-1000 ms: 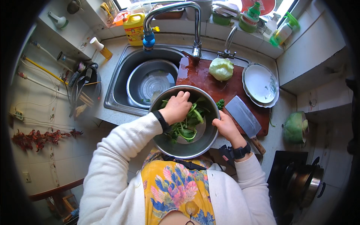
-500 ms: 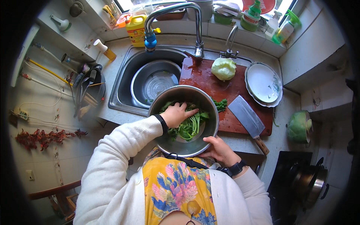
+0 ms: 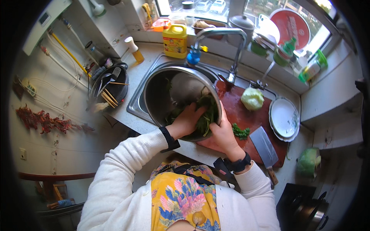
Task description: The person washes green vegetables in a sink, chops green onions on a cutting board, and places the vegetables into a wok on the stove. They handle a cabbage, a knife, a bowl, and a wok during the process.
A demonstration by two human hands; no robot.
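A large steel bowl (image 3: 181, 82) is tilted over the front of the sink, and its opening shows leafy greens (image 3: 208, 109) heaped along the lower right side. My left hand (image 3: 189, 121) reaches inside it, fingers closed on the greens and partly hidden among them. On the bowl's right rim, my right hand (image 3: 223, 135) grips with the thumb outside my view of the inner wall. Just right of that hand, a small pile of chopped greens (image 3: 241, 132) lies on the reddish cutting board (image 3: 231, 104). A cleaver (image 3: 264, 146) rests on the board's right edge.
A pale round vegetable (image 3: 252, 99) sits on the board beside stacked white plates (image 3: 284, 117). Behind the bowl are the sink (image 3: 140, 102) and tall faucet (image 3: 241, 50). A yellow jug (image 3: 175, 41) and an oil bottle (image 3: 134, 51) stand on the back counter. Utensils fill a black pan (image 3: 115, 88) at left.
The bowl has lifted and tipped away from my body toward the sink, hiding the basin inside it. My right hand has moved up along the rim, and the left stays in the greens.
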